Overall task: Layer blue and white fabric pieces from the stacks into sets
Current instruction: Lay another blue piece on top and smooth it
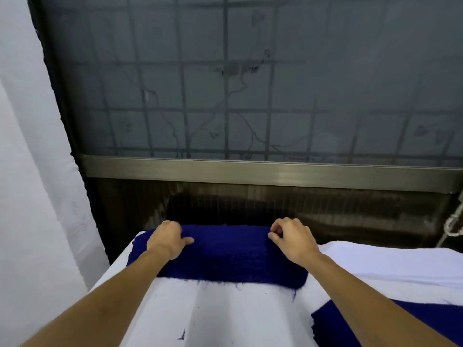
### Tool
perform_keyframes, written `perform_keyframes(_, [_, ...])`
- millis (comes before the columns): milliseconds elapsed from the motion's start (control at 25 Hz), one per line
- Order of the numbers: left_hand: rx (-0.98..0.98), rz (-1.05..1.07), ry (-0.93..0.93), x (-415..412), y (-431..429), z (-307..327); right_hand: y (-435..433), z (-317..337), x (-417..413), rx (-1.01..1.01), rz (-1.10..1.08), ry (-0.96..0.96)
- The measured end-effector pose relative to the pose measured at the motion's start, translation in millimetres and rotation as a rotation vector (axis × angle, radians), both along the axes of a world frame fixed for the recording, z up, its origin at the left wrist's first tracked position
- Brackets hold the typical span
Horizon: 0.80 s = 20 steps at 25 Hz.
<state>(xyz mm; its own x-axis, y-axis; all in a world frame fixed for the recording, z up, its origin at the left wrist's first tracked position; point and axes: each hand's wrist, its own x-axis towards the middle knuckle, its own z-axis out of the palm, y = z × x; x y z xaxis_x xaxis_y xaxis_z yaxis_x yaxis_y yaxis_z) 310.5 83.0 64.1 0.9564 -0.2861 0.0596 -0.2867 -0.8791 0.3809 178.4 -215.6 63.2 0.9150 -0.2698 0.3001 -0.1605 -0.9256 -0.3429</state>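
A dark blue fabric piece (225, 256) lies across the far end of a white fabric sheet (213, 314), its near edge frayed. My left hand (169, 239) grips the blue piece at its far left edge, fingers curled over it and thumb lying on top. My right hand (292, 237) pinches the far right edge of the same piece with curled fingers. More blue fabric (355, 324) lies at the lower right, partly under my right forearm. A white stack (390, 264) sits to the right.
A frosted window with a grid and a metal sill (250, 171) stands right behind the table's far edge. White fabric (32, 171) hangs along the left side. A chain (451, 226) hangs at the far right.
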Motion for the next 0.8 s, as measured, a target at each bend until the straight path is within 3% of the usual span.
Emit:
perform_keyframes(120, [-0.077, 0.001, 0.093, 13, -3, -6, 7, -10, 17, -0.034, 0.028, 0.074])
perform_keyframes(200, [-0.029, -0.046, 0.094, 16, -4, -8, 11, -17, 18, -0.072, 0.012, 0.083])
perform_keyframes(360, [0.188, -0.257, -0.133, 15, 1, -11, 13, -22, 17, -0.095, -0.011, 0.07])
perform_keyframes(440, [0.198, -0.38, -0.151, 16, 5, -15, 17, -20, 18, -0.075, 0.016, 0.071])
perform_keyframes(600, [0.126, -0.526, -0.118, 19, 2, -14, 28, -17, 22, -0.073, 0.127, 0.043])
perform_keyframes(800, [-0.118, -0.462, -0.069, 14, -10, 7, 38, -17, 29, -0.093, 0.177, -0.005])
